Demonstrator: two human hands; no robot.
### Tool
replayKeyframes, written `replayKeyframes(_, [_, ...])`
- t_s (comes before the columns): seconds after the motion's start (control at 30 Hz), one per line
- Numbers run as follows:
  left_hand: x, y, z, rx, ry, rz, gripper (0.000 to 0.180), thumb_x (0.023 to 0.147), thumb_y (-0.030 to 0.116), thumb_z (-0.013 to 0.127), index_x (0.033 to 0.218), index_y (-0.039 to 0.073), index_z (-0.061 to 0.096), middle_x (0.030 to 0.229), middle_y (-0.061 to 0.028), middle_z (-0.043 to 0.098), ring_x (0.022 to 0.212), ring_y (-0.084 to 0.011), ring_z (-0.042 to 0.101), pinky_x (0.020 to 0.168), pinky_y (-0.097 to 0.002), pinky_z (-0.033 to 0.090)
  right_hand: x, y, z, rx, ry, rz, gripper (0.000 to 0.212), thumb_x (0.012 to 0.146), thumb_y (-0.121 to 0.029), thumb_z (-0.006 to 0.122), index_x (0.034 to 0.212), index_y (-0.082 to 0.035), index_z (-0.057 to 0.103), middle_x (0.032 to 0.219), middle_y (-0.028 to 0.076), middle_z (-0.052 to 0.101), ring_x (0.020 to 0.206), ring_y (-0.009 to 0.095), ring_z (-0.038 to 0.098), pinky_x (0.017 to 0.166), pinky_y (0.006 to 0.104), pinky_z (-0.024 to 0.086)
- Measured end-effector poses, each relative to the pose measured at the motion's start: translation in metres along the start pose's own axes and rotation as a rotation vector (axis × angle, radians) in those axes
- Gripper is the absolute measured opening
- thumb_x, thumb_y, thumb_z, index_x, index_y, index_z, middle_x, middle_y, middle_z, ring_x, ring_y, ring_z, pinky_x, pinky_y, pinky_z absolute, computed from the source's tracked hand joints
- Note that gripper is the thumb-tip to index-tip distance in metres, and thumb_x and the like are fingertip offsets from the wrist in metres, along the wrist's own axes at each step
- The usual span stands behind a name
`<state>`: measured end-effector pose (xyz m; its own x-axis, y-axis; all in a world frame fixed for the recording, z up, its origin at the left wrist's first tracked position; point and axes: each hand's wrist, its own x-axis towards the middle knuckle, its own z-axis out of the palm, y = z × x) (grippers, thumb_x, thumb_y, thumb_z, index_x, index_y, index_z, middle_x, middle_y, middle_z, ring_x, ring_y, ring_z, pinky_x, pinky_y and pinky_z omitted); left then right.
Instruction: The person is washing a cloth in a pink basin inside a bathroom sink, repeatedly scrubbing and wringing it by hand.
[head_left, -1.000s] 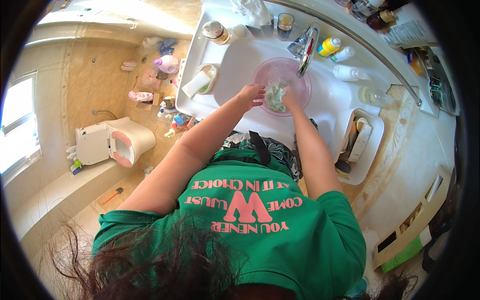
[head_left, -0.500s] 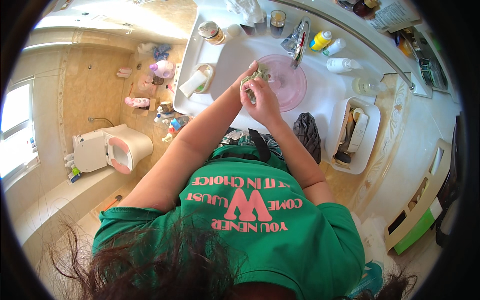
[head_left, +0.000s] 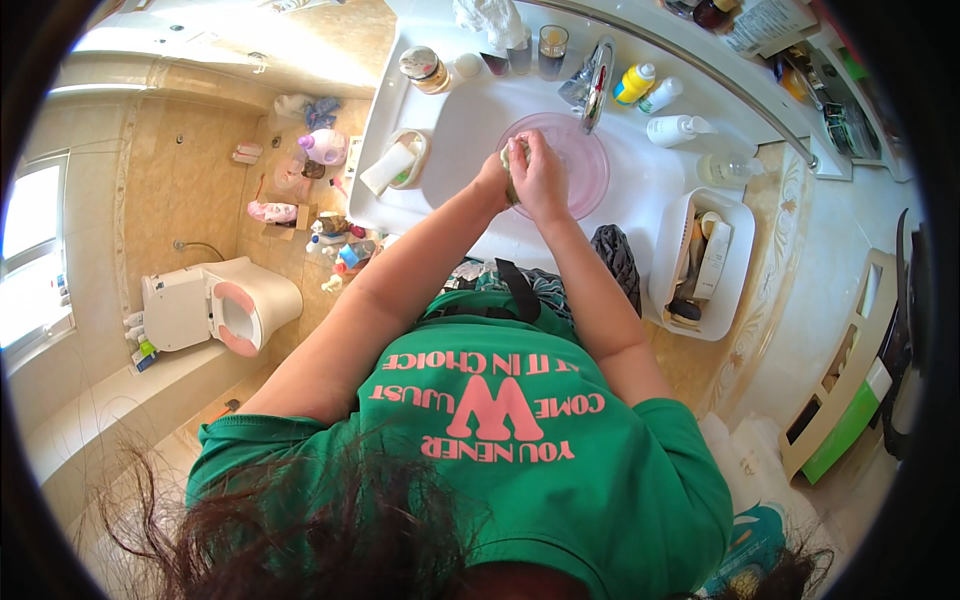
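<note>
Two bare hands meet over a round pink basin (head_left: 592, 178) that stands in a white sink (head_left: 465, 120). The left hand (head_left: 493, 182) and the right hand (head_left: 541, 180) are together, both closed about a crumpled pale green cloth (head_left: 511, 178), of which only a strip shows between them; the cloth lies above the near left part of the basin. What the basin holds is too indistinct to tell. On the counter at left, a small cream tray (head_left: 424, 150) bears a white tube (head_left: 388, 168) and something green. Along the back edge stand a jar (head_left: 426, 72) with a patterned lid and a drinking glass (head_left: 552, 55), dark in its lower part. A chrome faucet (head_left: 599, 82) rises behind the basin; to its right come a yellow bottle (head_left: 633, 86), a white bottle (head_left: 661, 95), a white pump bottle (head_left: 677, 129) and a clear bottle (head_left: 728, 170). Near the right forearm, a white bin (head_left: 738, 285) holds a white box (head_left: 714, 260) and a dark-ended brush (head_left: 684, 311), among other articles. Beyond the sink, a toilet (head_left: 180, 300) with its lid raised stands at left on tan tiles, near a bright window (head_left: 35, 235).
</note>
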<state>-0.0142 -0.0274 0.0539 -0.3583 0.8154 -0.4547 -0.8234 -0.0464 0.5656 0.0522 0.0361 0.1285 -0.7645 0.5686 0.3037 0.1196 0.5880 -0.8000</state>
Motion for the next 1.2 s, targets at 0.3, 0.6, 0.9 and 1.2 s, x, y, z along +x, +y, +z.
replayKeyframes(0.3, [-0.036,0.037,0.039,0.287,0.349,-0.023,0.032,0.085,0.034,0.047,0.108,0.011,0.047,0.102,-0.0028,0.052,0.098,-0.0172,0.046,0.083,-0.0395,0.037,-0.016,0.079,-0.012,0.039,0.127,0.168,0.014,0.081,-0.018,0.052,0.086,-0.005,0.051,0.076,0.014,0.059,0.071,0.03,0.058,0.058,0.0351,0.044])
replayKeyframes(0.6, [-0.043,0.065,0.041,0.179,0.254,0.083,0.029,0.088,0.029,0.044,0.108,0.009,0.045,0.104,-0.0095,0.049,0.094,-0.0218,0.05,0.083,-0.038,0.041,-0.043,0.087,-0.07,0.295,-0.211,0.327,0.019,0.08,-0.018,0.056,0.092,-0.003,0.058,0.091,0.007,0.06,0.077,0.012,0.056,0.066,0.0245,0.042])
replayKeyframes(0.9, [-0.053,0.07,0.071,0.332,0.063,0.087,0.034,0.088,0.03,0.042,0.109,0.003,0.048,0.097,-0.0057,0.055,0.084,-0.0132,0.053,0.075,-0.0275,0.042,-0.022,0.083,-0.03,0.129,0.043,0.005,0.03,0.076,-0.022,0.059,0.1,-0.006,0.054,0.086,0.009,0.06,0.081,0.022,0.056,0.069,0.0304,0.044])
replayKeyframes(1.2, [-0.025,0.041,0.008,0.501,0.349,0.156,0.028,0.086,0.021,0.047,0.103,-0.001,0.052,0.095,-0.0074,0.056,0.084,-0.0135,0.054,0.072,-0.0258,0.044,-0.015,0.126,-0.052,-0.107,-0.29,0.499,0.033,0.076,-0.024,0.053,0.1,-0.002,0.051,0.082,0.016,0.057,0.078,0.03,0.056,0.068,0.0353,0.042])
